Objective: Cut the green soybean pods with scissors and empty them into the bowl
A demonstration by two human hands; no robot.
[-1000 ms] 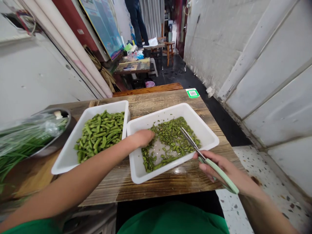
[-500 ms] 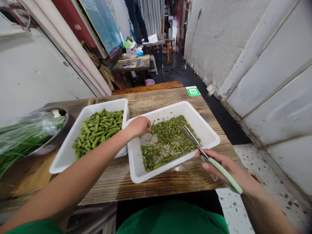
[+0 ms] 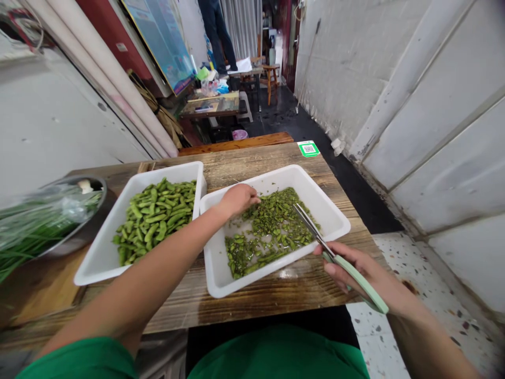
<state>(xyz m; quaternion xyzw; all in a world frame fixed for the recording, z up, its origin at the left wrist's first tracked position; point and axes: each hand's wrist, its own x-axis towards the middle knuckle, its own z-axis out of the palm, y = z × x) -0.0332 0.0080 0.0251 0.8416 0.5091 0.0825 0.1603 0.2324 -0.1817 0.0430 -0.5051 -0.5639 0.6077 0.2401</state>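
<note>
My right hand [image 3: 349, 263] is wrapped round the pale green handles of a pair of scissors [image 3: 313, 226]. Their metal blades, slightly parted, point over the near right rim of a white tray [image 3: 216, 287]. Wet green trimmings [image 3: 272, 223] and small pod pieces are spread across the tray's bottom. At the far left part of this tray, my left hand [image 3: 239, 199] reaches in with its fingers curled and pressed together at the trimmings. What they pinch, if anything, is too small to make out. Whole edamame pods [image 3: 158, 213] fill a second white tray [image 3: 98, 263], partly behind my left forearm.
A metal bowl [image 3: 104, 197] with bagged green stalks [image 3: 43, 221] stands at the left beside a wooden board [image 3: 43, 295]. A green QR-code card [image 3: 308, 149] lies at the wooden table's [image 3: 236, 163] far right corner. Behind are a bench [image 3: 240, 143] and a cluttered low table; a person's legs show there.
My left hand has moved to the right and slightly farther in over the trimmings. My right hand keeps the scissors in nearly the same place. The whole view has shifted slightly.
</note>
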